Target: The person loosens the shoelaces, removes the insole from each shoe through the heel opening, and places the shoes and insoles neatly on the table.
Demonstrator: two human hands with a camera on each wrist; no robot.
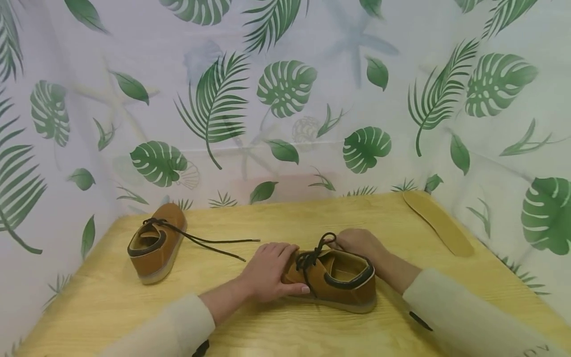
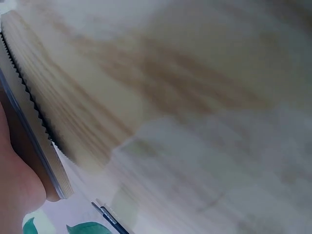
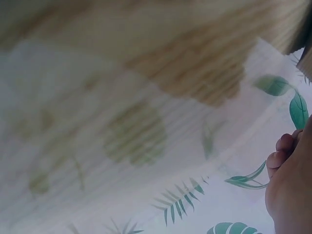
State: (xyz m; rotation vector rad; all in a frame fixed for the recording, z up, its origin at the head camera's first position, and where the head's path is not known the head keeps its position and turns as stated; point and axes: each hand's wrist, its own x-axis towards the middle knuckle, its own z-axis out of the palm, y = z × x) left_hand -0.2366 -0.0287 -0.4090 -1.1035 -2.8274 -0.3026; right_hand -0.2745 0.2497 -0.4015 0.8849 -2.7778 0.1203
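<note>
A brown lace-up shoe (image 1: 352, 297) with a dark collar lies on the table, its toe pointing left. My left hand (image 1: 267, 272) grips the toe, thumb on the near side and fingers over the far side. A black shoelace (image 1: 318, 248) rises from the eyelets in a loop toward my right hand (image 1: 359, 243). That hand pinches the lace behind the shoe, its fingertips partly hidden. In the left wrist view the sole edge (image 2: 41, 146) shows beside my hand (image 2: 19, 190). Curled fingers show at the right wrist view's edge (image 3: 292, 185).
A second brown shoe (image 1: 153, 260) stands at the left, its long black laces (image 1: 214, 241) trailing right over the wooden table (image 1: 276, 332). A tan insole (image 1: 437, 223) lies along the right edge. Leaf-print cloth (image 1: 285, 163) hangs around the back and sides.
</note>
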